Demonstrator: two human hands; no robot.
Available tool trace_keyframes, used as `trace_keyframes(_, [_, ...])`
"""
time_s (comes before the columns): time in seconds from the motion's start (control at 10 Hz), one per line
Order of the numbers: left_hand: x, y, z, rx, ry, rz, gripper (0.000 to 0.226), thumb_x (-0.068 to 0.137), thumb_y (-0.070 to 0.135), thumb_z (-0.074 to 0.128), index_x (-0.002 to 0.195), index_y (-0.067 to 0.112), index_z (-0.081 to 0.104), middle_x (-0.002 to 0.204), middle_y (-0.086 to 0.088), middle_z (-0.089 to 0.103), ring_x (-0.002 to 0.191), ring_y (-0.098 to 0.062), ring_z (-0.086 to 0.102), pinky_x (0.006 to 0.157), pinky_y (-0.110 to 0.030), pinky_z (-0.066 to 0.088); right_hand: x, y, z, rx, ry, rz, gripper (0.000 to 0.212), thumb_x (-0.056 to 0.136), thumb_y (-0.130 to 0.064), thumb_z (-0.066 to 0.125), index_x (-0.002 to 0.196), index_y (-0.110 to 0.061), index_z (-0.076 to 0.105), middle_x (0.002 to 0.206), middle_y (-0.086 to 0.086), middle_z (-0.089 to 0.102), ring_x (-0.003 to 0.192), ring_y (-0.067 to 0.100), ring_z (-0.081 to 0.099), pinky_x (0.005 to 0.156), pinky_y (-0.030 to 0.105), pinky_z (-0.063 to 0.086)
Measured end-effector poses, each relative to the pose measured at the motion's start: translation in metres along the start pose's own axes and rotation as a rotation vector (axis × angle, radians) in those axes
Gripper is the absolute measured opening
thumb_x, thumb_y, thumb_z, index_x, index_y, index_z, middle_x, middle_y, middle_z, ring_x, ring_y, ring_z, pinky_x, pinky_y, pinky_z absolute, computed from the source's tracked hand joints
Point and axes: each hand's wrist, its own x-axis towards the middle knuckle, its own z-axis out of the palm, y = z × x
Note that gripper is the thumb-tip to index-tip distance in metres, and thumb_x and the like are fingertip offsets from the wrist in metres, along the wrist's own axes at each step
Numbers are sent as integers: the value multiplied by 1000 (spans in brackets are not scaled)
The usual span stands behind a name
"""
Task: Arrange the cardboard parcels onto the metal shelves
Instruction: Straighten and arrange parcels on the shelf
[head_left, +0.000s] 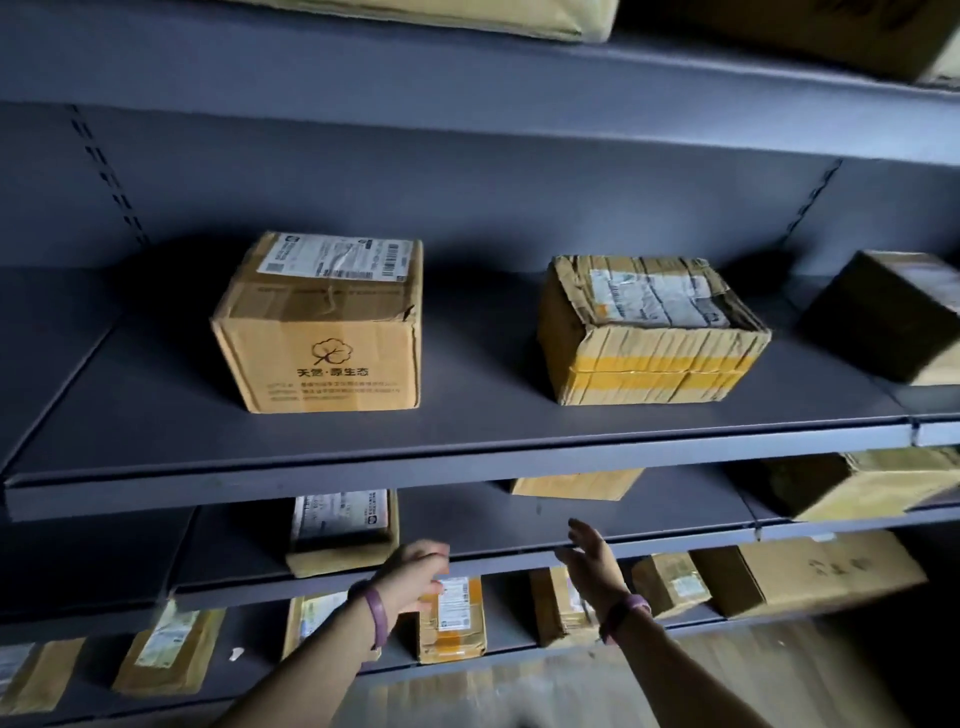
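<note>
Grey metal shelves (457, 457) fill the view. On the middle shelf stand a brown cardboard parcel with a printed flower logo (322, 327) and a crumpled parcel wrapped in yellow tape (649, 332). My left hand (415, 571) hovers in front of the lower shelf's edge, fingers loosely bent, holding nothing. Beside it, my right hand (592, 561) is raised with straight fingers and is empty too. Both hands are below the two middle-shelf parcels, apart from them. Each wrist wears a purple band.
A dark box (883, 317) sits at the right end of the middle shelf. Lower shelves hold a flat labelled parcel (343, 535), a small taped parcel (457, 618) and several more. A large box (810, 571) lies low right. More parcels rest on the top shelf (467, 15).
</note>
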Motion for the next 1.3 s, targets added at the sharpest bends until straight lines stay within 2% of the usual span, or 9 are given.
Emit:
trace_keyframes(0.2, [35, 56, 73, 27, 106, 131, 41, 96, 7, 46, 136, 15, 44, 123, -2, 50, 100, -21, 51, 80, -30, 43, 43, 3, -91, -29, 54, -10, 57, 94, -1, 56, 147, -3, 35, 150, 19, 40, 137, 32, 41, 113, 43, 35])
trace_keyframes(0.4, [82, 76, 132, 220, 343, 82, 33, 97, 9, 50, 70, 24, 41, 69, 12, 44, 72, -13, 49, 69, -16, 39, 91, 6, -139, -119, -6, -15, 52, 92, -4, 57, 141, -4, 39, 138, 14, 51, 115, 23, 50, 90, 22, 35])
trace_keyframes(0.5, [75, 93, 149, 214, 438, 7, 31, 104, 15, 38, 90, -7, 54, 76, -13, 73, 89, -13, 67, 79, -7, 34, 109, 6, -155, -217, -128, -39, 45, 92, -8, 59, 135, -6, 46, 128, 12, 58, 107, 22, 54, 83, 22, 38])
trace_keyframes(0.6, [69, 84, 175, 328, 716, 59, 23, 98, 14, 46, 109, -4, 58, 116, -19, 62, 115, -29, 53, 92, -22, 40, 115, 7, -162, -284, -192, -62, 47, 91, -8, 57, 136, -6, 46, 117, 6, 58, 97, 18, 53, 76, 21, 40])
trace_keyframes(0.7, [64, 80, 183, 97, 364, 155, 18, 86, -6, 49, 95, 8, 56, 83, -8, 57, 87, -22, 52, 67, -26, 38, 107, 10, -167, -320, -211, -116, 54, 91, -3, 54, 143, -9, 40, 132, 11, 56, 104, 21, 55, 76, 20, 42])
trace_keyframes(0.9, [24, 51, 188, -71, 328, 215, 33, 85, -17, 42, 114, -2, 51, 113, -16, 60, 108, -24, 53, 91, -32, 41, 67, 32, -165, -195, -221, -246, 65, 83, 12, 49, 144, -12, 45, 135, -4, 56, 123, 17, 55, 85, 8, 47])
trace_keyframes(1.0, [-9, 38, 193, -81, 345, 196, 36, 86, -14, 51, 120, -3, 53, 118, -20, 62, 111, -27, 57, 96, -37, 44, 37, 44, -161, -124, -201, -251, 64, 84, 14, 50, 143, -9, 45, 137, 6, 58, 131, 21, 50, 110, 37, 41])
trace_keyframes(1.2, [-53, 9, 164, -166, 434, 143, 30, 87, -10, 49, 104, 11, 61, 98, -10, 66, 94, -25, 59, 70, -23, 47, -40, 42, -143, -66, -122, -389, 62, 87, 7, 53, 143, -18, 48, 135, 3, 55, 128, 20, 51, 106, 34, 44])
trace_keyframes(1.3, [-59, 3, 139, -250, 472, 131, 29, 89, -4, 47, 102, 17, 62, 93, -6, 64, 101, -30, 57, 82, -32, 44, -83, 31, -128, -45, -107, -625, 45, 95, -13, 57, 135, -34, 51, 122, -3, 53, 116, 11, 54, 98, 17, 44])
